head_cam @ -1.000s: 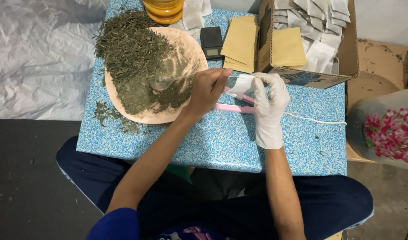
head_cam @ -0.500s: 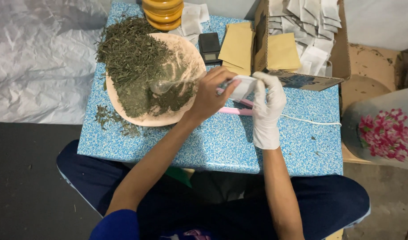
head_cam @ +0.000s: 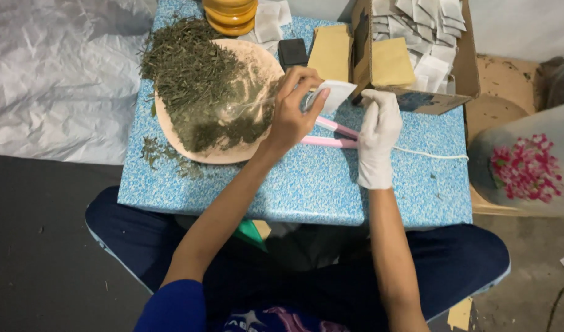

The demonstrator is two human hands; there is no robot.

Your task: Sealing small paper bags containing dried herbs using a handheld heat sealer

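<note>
Low counter (head_cam: 282,190) with a blue speckled top, standing on a dark floor (head_cam: 42,246); crinkled white sheeting (head_cam: 54,74) lies to the left, and an open cardboard box (head_cam: 460,67) of small white sachets rests at the far right corner. A round tan tray (head_cam: 189,147) carries a heap of dried green leaves (head_cam: 189,74). The left hand (head_cam: 292,114), bare, is closed around the handle of a spoon (head_cam: 236,109) whose bowl lies over the leaves. The right hand (head_cam: 377,132), in a white glove, pinches a small white sachet (head_cam: 334,95) just beside the left hand's fingertips, above the counter. The sachet is flat, rectangular and plain white. Beneath both hands lies a pink tool (head_cam: 328,135) with two long arms.
</note>
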